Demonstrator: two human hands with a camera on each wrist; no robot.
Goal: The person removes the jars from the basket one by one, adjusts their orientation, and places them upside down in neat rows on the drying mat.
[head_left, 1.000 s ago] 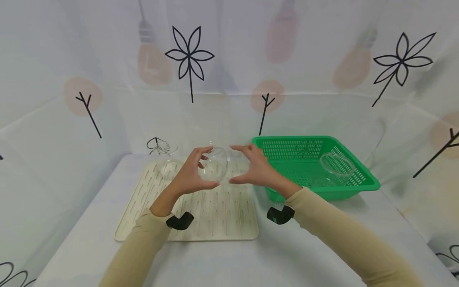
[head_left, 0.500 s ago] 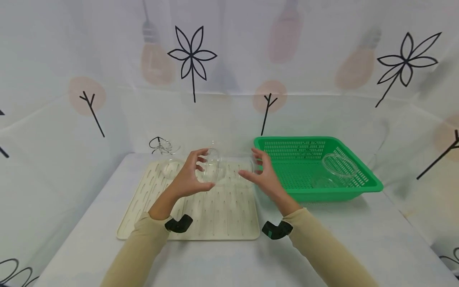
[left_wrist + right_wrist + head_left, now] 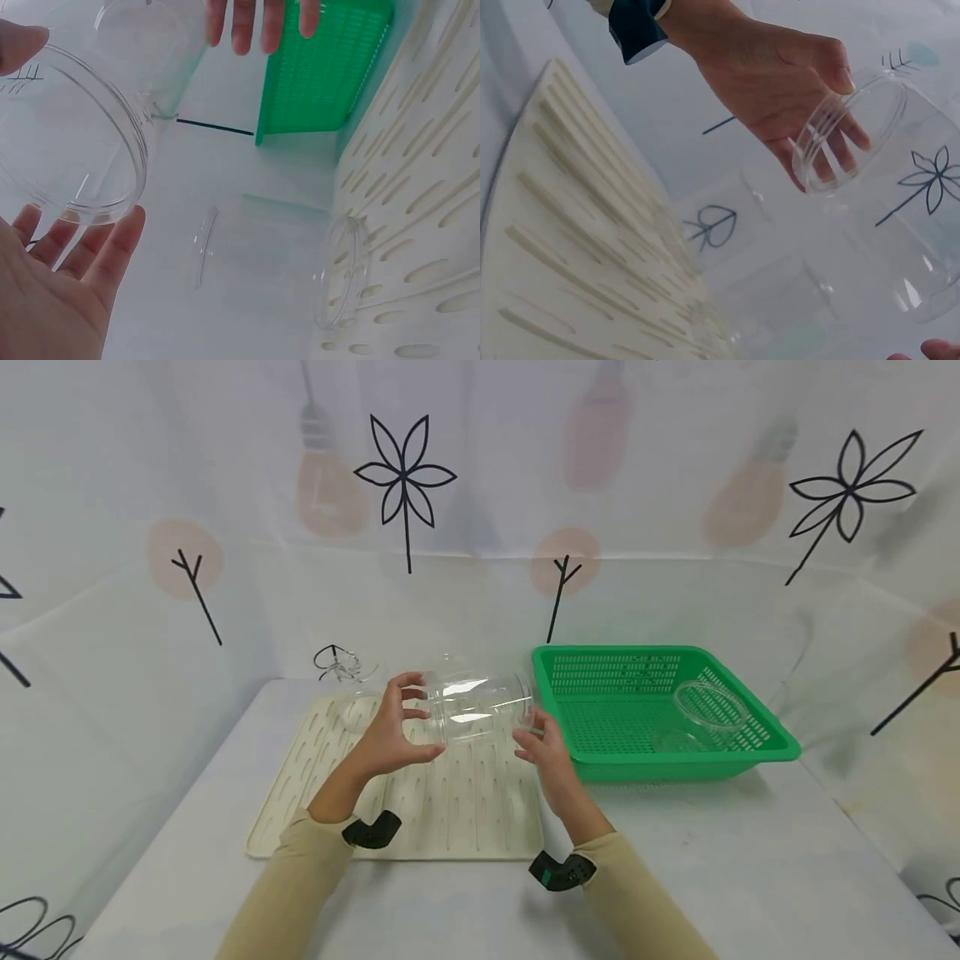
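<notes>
A clear plastic jar is held on its side above the cream drying mat, its mouth to the left. My left hand grips the mouth rim, with the thumb on one side and the fingers on the other. At the base end, my right hand lies close, fingers extended around it. In the right wrist view, the right fingertips show just below the jar's base, with a small gap. Contact elsewhere on the base is hard to tell. The left wrist view shows the ringed jar mouth within the left hand.
A green perforated basket stands at the right, with a clear jar inside. Further clear jars stand at the mat's back; one clear jar is at the left. A patterned white cloth hangs behind the table.
The jar has turned from facing me to lying sideways across the view. My right hand has moved right and down to its base end; my left hand has kept its grip with little movement.
</notes>
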